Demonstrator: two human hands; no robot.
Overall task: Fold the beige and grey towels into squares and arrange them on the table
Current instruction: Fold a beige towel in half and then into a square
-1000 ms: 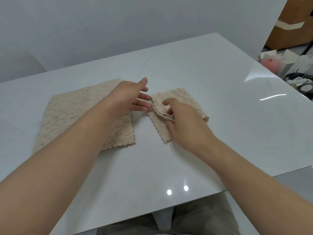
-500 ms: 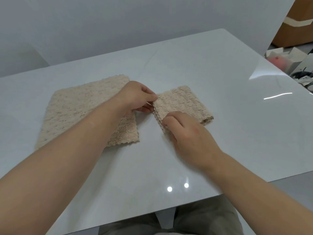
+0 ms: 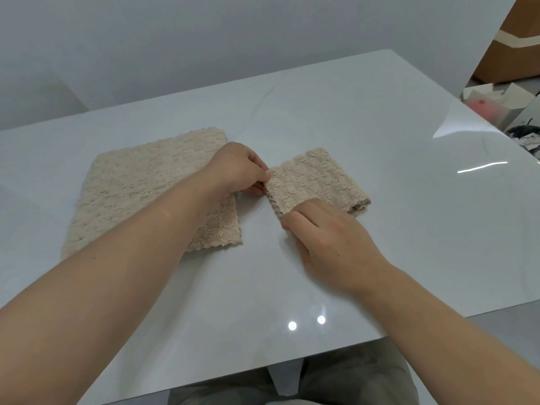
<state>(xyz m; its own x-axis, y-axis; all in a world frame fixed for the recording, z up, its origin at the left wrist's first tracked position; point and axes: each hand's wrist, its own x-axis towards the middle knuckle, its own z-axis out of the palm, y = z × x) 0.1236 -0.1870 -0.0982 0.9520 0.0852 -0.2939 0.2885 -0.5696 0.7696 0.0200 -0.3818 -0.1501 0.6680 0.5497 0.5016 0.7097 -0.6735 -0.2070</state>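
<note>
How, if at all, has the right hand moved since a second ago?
Yes: the right hand drew toward the person, judged against the flat towel.

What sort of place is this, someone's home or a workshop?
Likely a plain room at home or a small workspace, hard to say which: a glossy white table by a bare grey wall, with a cardboard box and open packaging at right.

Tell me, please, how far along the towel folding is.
Nearly done: the small beige towel is folded compactly. In hand: left hand and right hand pinch its left corners. Remaining: the larger beige towel lies flat beside it; no grey towel is visible.
</note>
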